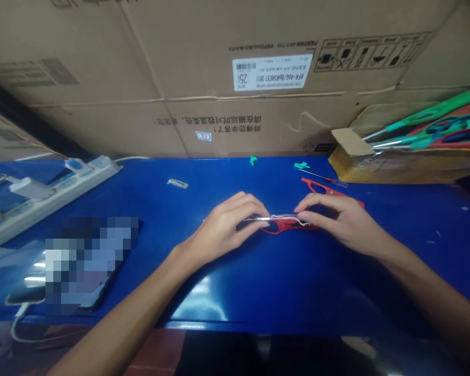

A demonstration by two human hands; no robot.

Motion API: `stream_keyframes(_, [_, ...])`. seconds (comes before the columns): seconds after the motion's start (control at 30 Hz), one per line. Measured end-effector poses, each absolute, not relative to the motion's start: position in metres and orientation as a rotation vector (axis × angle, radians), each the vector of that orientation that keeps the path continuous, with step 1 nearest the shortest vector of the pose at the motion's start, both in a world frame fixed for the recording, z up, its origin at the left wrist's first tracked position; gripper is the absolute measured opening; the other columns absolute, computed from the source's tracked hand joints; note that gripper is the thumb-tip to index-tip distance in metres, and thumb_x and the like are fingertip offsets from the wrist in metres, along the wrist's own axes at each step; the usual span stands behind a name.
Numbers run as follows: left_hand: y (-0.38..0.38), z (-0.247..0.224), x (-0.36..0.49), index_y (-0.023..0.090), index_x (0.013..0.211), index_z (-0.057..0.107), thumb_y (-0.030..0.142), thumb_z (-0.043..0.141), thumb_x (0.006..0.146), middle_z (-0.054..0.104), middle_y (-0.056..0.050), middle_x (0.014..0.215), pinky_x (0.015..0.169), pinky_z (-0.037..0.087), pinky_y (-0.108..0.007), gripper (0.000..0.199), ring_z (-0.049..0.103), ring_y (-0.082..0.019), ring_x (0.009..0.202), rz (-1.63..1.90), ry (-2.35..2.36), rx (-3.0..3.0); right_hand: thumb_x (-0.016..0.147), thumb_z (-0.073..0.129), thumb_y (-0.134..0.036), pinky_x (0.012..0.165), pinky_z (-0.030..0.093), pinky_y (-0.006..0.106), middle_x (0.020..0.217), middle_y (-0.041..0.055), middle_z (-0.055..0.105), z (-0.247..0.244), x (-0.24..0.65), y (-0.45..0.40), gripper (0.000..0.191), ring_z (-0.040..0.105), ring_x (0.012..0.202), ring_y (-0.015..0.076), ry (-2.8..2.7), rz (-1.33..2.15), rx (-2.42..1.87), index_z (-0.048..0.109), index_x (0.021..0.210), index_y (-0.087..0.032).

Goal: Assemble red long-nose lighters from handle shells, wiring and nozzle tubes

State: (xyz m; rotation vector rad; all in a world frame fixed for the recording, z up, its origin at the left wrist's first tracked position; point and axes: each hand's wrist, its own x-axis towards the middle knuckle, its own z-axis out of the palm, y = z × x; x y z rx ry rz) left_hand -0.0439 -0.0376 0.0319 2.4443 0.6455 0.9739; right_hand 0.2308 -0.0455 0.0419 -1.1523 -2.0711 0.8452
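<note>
A red half shell of a long-neck lighter [276,227] lies between my hands, with its oval handle opening toward me. My left hand [235,216] pinches a thin silver metal tube [258,219] at the shell's left end. A thin white wire [284,216] runs from the tube along the shell to my right hand [332,216]. The thumb and forefinger of that hand close on the wire, partly hiding the shell's right end. Behind my right hand rests another red lighter shell [313,186], partly covered by the fingers.
An open cardboard box [360,166] at right holds green and red long-neck lighters [434,125]. Green plastic bits [253,161], a small clear part [178,183] and a thin metal rod [313,174] lie behind my hands. A power strip [62,196] and phones [102,266] are left. Large cartons [199,62] stand behind.
</note>
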Motion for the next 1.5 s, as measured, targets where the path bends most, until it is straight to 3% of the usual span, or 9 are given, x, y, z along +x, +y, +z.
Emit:
stream_keyframes(0.53, [-0.042,0.036,-0.040,0.016,0.108,0.068,0.020,0.067,0.095,0.070,-0.006,0.102,0.088,0.051,-0.031,0.013,0.063,-0.015,0.096,0.973,0.551,2.347,0.096,0.063,-0.032,0.074,0.048,0.027,0.093,0.0014,0.069,0.046,0.225,-0.051,0.014,0.063,0.082,0.0139,-2.130,0.931,-0.996,0.072,0.090,-0.024])
stream_keyframes(0.87, [-0.041,0.034,-0.041,0.016,0.113,0.068,0.019,0.063,0.097,0.069,-0.007,0.104,0.090,0.050,-0.031,0.017,0.062,-0.015,0.098,0.913,0.556,2.377,0.097,0.062,-0.034,0.074,0.046,0.026,0.090,0.0001,0.066,0.045,0.221,-0.055,0.015,0.061,0.082,0.0130,-2.026,0.999,-1.030,0.069,0.089,-0.023])
stream_keyframes(1.07, [-0.040,0.030,-0.040,0.016,0.116,0.068,0.020,0.060,0.100,0.069,-0.007,0.106,0.088,0.051,-0.032,0.018,0.062,-0.017,0.100,0.916,0.646,2.372,0.096,0.063,-0.040,0.066,0.044,0.026,0.085,-0.0001,0.065,0.037,0.219,-0.055,0.020,0.057,0.073,0.0128,-1.896,1.115,-1.124,0.067,0.089,-0.021])
stream_keyframes(1.5, [-0.041,0.029,-0.038,0.016,0.113,0.068,0.023,0.060,0.100,0.071,-0.007,0.105,0.088,0.053,-0.032,0.017,0.064,-0.016,0.099,0.955,0.644,2.346,0.095,0.064,-0.034,0.075,0.050,0.031,0.092,0.0036,0.070,0.039,0.226,-0.050,0.015,0.064,0.081,0.0163,-2.111,0.939,-1.001,0.070,0.091,-0.021])
